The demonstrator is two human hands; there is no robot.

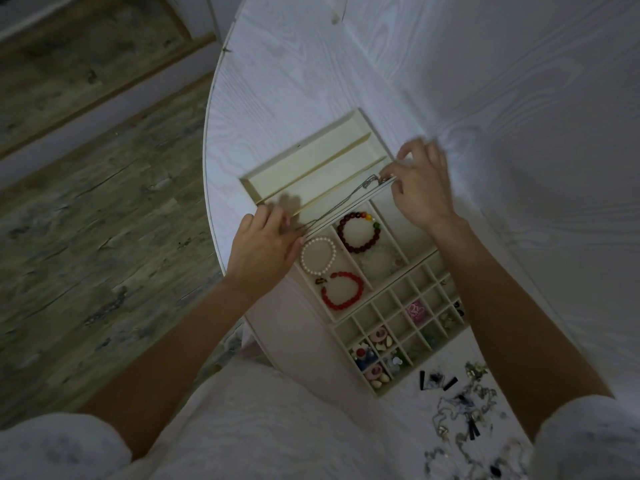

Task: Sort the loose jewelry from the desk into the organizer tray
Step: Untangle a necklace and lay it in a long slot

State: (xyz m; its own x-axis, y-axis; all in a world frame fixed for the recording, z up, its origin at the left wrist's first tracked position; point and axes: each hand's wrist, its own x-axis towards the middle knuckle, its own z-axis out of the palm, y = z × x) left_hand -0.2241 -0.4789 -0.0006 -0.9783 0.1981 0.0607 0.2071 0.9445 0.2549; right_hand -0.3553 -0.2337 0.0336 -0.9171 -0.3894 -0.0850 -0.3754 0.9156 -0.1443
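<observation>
Both hands — left hand (263,247), right hand (420,188) — pinch a chain (341,200) over the organizer tray (420,252); bracelets (360,230) sorted between them, loose jewelry (467,407) beside the right forearm remains.

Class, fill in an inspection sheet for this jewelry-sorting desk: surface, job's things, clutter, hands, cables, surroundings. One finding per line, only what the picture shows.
Surface: white wood-grain desk with a rounded edge.
Job's things: cream organizer tray; silver chain stretched along a long slot; pearl bracelet, dark red bracelet and red bracelet in square compartments; small pieces in the grid.
Clutter: loose jewelry pile on the desk's near right.
Hands: left hand and right hand each pinch one chain end.
Cables: nothing seen.
Surroundings: wood-look floor at left.
</observation>
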